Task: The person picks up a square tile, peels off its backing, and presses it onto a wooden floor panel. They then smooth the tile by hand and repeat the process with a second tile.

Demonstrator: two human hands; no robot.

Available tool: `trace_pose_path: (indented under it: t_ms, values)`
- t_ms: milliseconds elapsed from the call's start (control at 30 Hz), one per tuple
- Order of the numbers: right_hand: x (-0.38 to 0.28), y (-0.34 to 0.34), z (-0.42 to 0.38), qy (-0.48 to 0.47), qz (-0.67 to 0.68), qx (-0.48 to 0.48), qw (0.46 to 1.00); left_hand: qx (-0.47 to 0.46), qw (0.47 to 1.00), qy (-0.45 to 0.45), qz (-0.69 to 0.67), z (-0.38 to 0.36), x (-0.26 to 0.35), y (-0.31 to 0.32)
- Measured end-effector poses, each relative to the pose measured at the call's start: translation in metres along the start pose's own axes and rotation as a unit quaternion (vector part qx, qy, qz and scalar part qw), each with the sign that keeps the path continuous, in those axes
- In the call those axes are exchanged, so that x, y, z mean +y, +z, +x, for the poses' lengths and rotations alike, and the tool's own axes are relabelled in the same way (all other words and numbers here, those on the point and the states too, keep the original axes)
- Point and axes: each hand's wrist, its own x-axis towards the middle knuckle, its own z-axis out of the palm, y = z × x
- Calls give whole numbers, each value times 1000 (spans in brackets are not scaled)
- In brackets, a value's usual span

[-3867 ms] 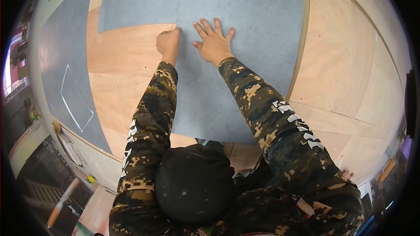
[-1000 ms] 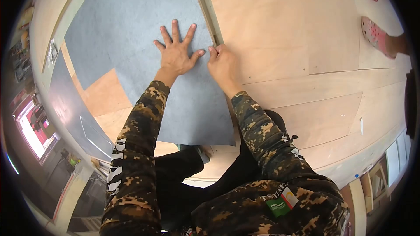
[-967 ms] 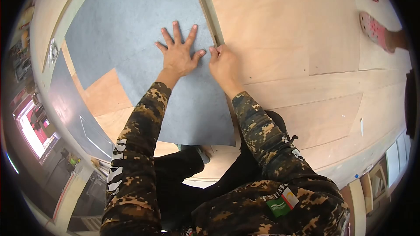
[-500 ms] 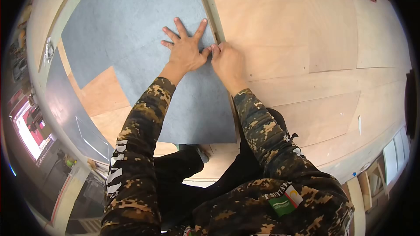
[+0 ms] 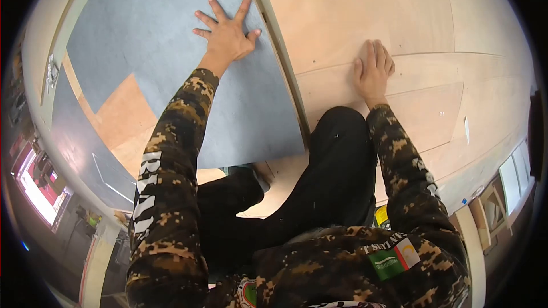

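A grey-blue sheet (image 5: 245, 97) lies over the plywood, its right edge running along a narrow wooden strip (image 5: 279, 51). My left hand (image 5: 227, 37) presses on this sheet with its fingers spread wide, just left of the strip. Out on the bare plywood (image 5: 342, 11), right of the strip, rests my right hand (image 5: 374, 71). Its fingers are slightly bent and partly apart, and nothing shows in it. My knee (image 5: 342, 131) is between the sheet's lower right corner and my right forearm.
Another grey panel (image 5: 85, 142) stands at the left beside a pale frame edge. A piece of brown plywood (image 5: 127, 111) shows next to the sheet. Something yellow (image 5: 381, 215) is by my right side. Wooden frames (image 5: 494, 211) are at the lower right.
My right hand has left the strip and moved right onto the plywood, its fingers loosened. My left hand stays spread on the sheet. The view has shifted, and my knee now shows more.
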Motion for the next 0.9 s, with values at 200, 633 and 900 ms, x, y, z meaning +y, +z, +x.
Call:
trace_pose_path:
  t_ms: [200, 633, 900]
  values:
    - [-5, 1, 6, 15, -38, -32, 999, 99, 994, 30, 42, -3, 0, 44]
    - [1, 9, 17, 2, -47, 15, 999, 129, 990, 48, 39, -21, 19, 40]
    - [4, 16, 8, -5, -33, 39, 999, 188, 980, 60, 9, -66, 47, 67]
